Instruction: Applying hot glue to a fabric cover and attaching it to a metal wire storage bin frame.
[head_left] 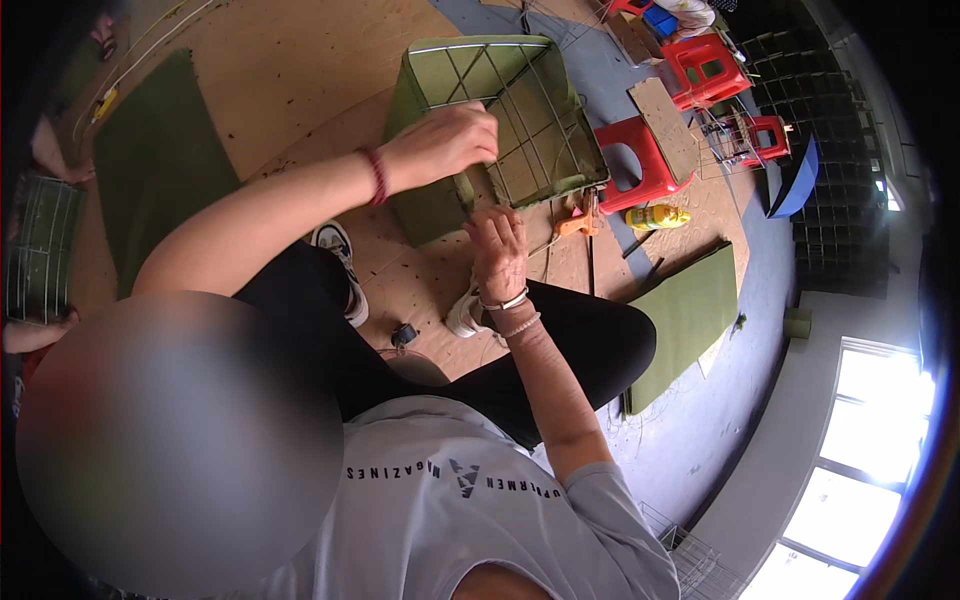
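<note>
From the head view, my left hand (pixel 445 140) closes its grip on the near rim of the green wire basket (pixel 520 120) on the wooden floor (pixel 300 70); my right hand (pixel 500 245) pinches its near corner just below, nearer me.

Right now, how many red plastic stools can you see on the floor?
3. One red plastic stool lies beside the green fabric-covered wire basket; a second stands further back; a third is behind a wire frame. A fourth may be cut off at the top edge.
</note>
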